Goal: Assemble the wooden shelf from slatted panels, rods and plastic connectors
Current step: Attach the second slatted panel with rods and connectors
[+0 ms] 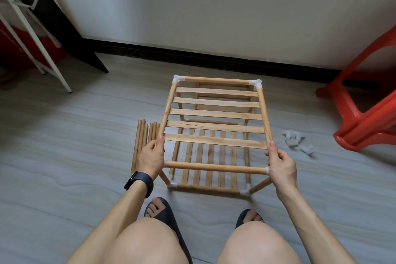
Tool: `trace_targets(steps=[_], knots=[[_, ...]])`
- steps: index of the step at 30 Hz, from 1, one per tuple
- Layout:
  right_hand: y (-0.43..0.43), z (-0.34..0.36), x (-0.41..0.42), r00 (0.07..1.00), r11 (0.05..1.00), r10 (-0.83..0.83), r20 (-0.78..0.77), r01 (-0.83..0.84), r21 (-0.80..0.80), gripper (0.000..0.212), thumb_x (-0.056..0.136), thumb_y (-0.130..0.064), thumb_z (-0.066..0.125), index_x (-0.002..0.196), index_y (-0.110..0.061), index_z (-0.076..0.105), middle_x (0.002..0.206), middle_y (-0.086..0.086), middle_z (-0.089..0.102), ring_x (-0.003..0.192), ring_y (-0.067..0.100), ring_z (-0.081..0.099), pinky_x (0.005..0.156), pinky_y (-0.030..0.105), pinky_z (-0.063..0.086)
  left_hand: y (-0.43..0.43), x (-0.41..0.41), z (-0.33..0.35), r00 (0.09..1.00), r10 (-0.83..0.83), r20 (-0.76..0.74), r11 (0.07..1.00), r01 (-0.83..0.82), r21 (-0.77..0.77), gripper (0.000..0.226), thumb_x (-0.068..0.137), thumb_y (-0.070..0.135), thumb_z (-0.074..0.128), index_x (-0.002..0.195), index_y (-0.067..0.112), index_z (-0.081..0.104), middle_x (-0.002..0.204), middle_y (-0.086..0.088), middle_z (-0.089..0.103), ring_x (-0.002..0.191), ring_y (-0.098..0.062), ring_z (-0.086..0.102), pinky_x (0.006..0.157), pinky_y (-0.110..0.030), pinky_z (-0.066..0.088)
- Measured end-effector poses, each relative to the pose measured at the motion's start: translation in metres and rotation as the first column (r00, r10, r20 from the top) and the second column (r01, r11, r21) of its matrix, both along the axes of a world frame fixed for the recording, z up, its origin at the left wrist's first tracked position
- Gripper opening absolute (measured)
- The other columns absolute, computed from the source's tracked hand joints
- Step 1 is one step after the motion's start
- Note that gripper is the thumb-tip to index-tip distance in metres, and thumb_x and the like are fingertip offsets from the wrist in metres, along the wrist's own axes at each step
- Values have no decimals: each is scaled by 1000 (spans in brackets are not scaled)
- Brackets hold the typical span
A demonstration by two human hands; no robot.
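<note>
The shelf stands on the floor at twelve o'clock from my knees, and by my reckoning it is partly built. The bottom panel lies flat with white connectors at its corners and upright rods rising from them. The top panel sits over those uprights. Its far corners at eleven and one o'clock carry white corner connectors.

More is left to do. A bundle of spare rods lies at nine o'clock from the shelf. A small heap of loose connectors lies at three o'clock, near the red stool. That suggests at least one more tier.

My left hand grips the top panel's near-left corner at seven o'clock. Its fingers are curled round the joint and the thumb lies along the side rod. My right hand grips the near-right corner at five o'clock in the same way, with its thumb pointing up the other side rod. Both hands are closed narrowly on the frame and neither is free.

My palms cover the two near joints, so I cannot tell whether those corners are fully seated on their uprights. The near-right upright appears to lean outward, so it may not be.
</note>
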State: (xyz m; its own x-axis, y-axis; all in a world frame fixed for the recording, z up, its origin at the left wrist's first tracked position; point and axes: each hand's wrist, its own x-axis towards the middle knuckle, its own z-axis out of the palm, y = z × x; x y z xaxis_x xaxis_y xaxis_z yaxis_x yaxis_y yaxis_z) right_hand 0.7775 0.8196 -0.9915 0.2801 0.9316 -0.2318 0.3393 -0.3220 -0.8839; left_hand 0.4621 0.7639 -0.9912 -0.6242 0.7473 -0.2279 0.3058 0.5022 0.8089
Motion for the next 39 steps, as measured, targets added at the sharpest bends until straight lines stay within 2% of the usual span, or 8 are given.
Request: trace_targets(steps=[9, 13, 17, 23, 29, 32, 35, 39], knots=[[10, 2, 4, 992, 994, 99, 72, -96, -52, 54, 98, -64, 36, 91, -18, 62, 80, 0, 58, 78, 20, 54, 70, 37, 44, 0, -5, 5, 999, -39, -34, 999, 37, -39, 56, 100, 63, 31, 89, 20, 66, 74, -4, 56, 67, -14, 52, 57, -27, 37], [13, 4, 6, 989, 989, 63, -136, -80, -123, 54, 105, -54, 24, 98, -14, 60, 79, 1, 52, 76, 17, 47, 66, 32, 37, -3, 0, 6, 994, -79, -72, 996, 77, -38, 54, 103, 57, 31, 91, 15, 64, 67, 0, 50, 59, -11, 50, 50, -19, 35], [13, 4, 9, 940, 984, 55, -336, -108, -142, 38, 107, -37, 38, 86, -12, 57, 70, 2, 46, 63, 13, 42, 60, 29, 35, -1, 4, 7, 996, -73, -50, 997, 71, -41, 50, 106, 48, 29, 83, 9, 52, 72, -3, 49, 63, -16, 49, 52, -25, 35], [9, -1, 2, 989, 989, 98, -109, -109, -102, 39, 108, -43, 30, 86, -18, 51, 76, 2, 47, 70, 18, 45, 66, 37, 40, -3, 3, 2, 994, -79, 70, 997, 77, 31, 49, 105, 45, 40, 75, 8, 54, 69, -5, 44, 64, -17, 40, 58, -29, 31], [16, -1, 8, 970, 977, 145, -193, -172, -129, 36, 108, -36, 34, 82, -16, 49, 73, 3, 50, 67, 17, 45, 64, 34, 39, -3, 4, 0, 991, -29, 134, 999, 31, -14, 49, 106, 46, 35, 73, 13, 51, 66, -3, 48, 63, -17, 45, 59, -31, 34], [15, 0, 5, 962, 984, 62, -267, -104, -148, 35, 107, -29, 39, 76, -16, 48, 68, 3, 49, 65, 17, 43, 62, 33, 36, -3, 2, -3, 984, -11, 179, 1000, 15, -17, 51, 105, 47, 36, 74, 11, 54, 65, -6, 53, 66, -22, 52, 66, -35, 40], [13, 0, -5, 993, 993, 6, -118, -21, -119, 35, 102, -29, 36, 72, -18, 50, 66, 2, 52, 67, 19, 47, 62, 35, 36, -4, 2, -2, 980, 27, 196, 1000, -25, -12, 51, 105, 47, 38, 75, 9, 55, 65, -8, 55, 67, -22, 52, 63, -33, 39], [13, -3, -9, 988, 996, 46, 145, -34, -86, 45, 104, -41, 35, 76, -16, 59, 74, 1, 64, 75, 22, 57, 67, 35, 40, -2, 4, -1, 993, 32, 110, 1000, -32, -3, 54, 106, 44, 35, 76, 6, 58, 62, -5, 60, 66, -20, 53, 63, -32, 38]])
